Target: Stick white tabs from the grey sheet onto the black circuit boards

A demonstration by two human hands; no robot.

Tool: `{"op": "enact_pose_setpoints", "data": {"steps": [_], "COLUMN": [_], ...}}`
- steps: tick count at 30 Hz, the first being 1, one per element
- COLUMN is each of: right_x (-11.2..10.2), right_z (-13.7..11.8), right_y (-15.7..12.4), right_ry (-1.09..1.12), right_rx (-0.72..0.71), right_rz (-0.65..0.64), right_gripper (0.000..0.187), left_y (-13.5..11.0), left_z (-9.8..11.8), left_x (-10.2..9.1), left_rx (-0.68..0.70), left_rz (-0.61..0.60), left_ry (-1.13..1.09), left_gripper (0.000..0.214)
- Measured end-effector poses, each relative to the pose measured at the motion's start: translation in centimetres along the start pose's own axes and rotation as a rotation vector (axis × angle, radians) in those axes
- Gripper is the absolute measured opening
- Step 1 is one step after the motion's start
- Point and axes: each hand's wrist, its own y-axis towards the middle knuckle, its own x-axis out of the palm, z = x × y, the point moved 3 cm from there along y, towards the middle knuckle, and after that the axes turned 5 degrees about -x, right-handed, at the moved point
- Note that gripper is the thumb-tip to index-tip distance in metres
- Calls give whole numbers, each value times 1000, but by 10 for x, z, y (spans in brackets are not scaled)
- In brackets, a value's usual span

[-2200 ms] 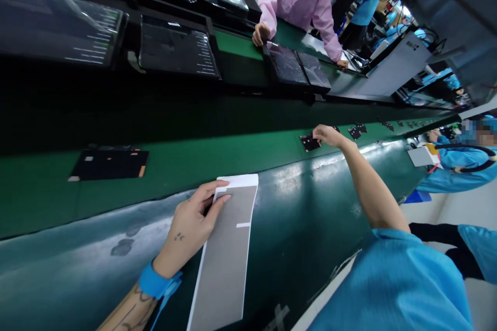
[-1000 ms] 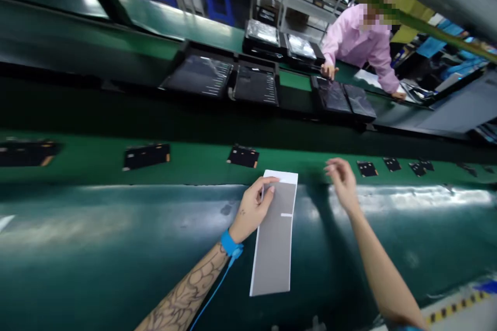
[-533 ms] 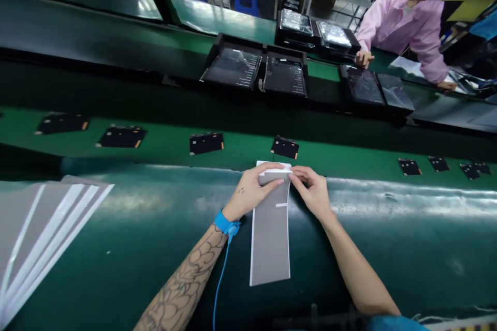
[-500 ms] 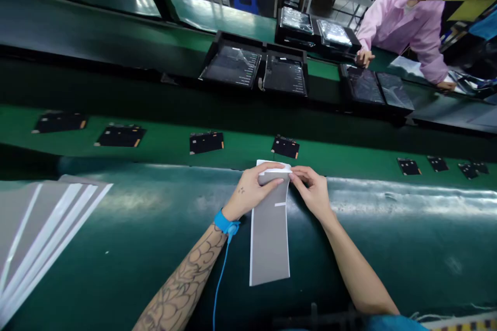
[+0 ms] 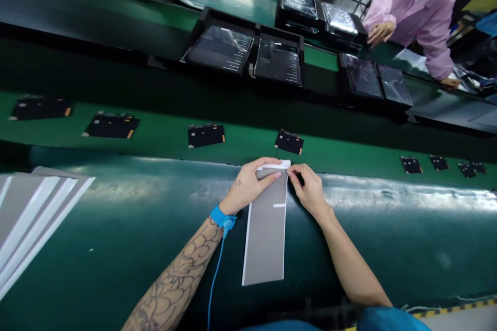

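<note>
A long grey strip [image 5: 266, 243] with white edges lies on the green work surface in front of me; its far end curls up and shows a white underside. My left hand [image 5: 250, 181], with a blue wrist strap [image 5: 222, 217] and cord on its wrist, grips that raised end between thumb and fingers. At the strip's far right corner, the thumb and forefinger of my right hand [image 5: 308, 186] are pinched together on the edge. Whether a thin film lies between those fingertips is too small to tell. A small white tab [image 5: 279, 206] crosses the strip's right side.
Grey-and-white sheets [image 5: 42, 212] lie fanned out at left. Beyond my hands, several flat black parts [image 5: 206, 135] lie along a green belt [image 5: 244, 139]. Black trays [image 5: 277, 62] with film-wrapped panels stand on a ledge behind it. A person in pink [image 5: 411, 5] works across the line.
My right finger and thumb have closed tighter at the strip's corner and drawn slightly apart from my left hand. The view has shifted a little. The co-worker's hand has lifted off the tray.
</note>
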Motion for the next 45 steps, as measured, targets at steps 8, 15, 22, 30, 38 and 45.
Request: {"op": "enact_pose_setpoints", "data": {"steps": [8,15,22,30,38,45], "right_x": [-1,5,14,1,-9,-19], "right_z": [-6,-2,-6,-19,-33,-33], "right_y": [0,1,-4,-12,-16,-7], "right_ry": [-15,5,381,435,400,118], "right_rx": [-119,-66,217,238,174,88], "right_rz": [64,22,87,39,-5,0], "right_gripper": [16,12,21,33,32,15], "left_y": [0,0,-5,-16,-25,-22], "left_z": [1,1,1,20,34,28], "left_x": [-2,-2,1,-21,-3,7], "left_rx": [-47,-88,-83,267,306,358], "left_rz": [-26,-25,82,175,-169,-160], "left_ry": [-33,-45,-120,340,595,650], "left_gripper": [32,32,35,41,34,26]}}
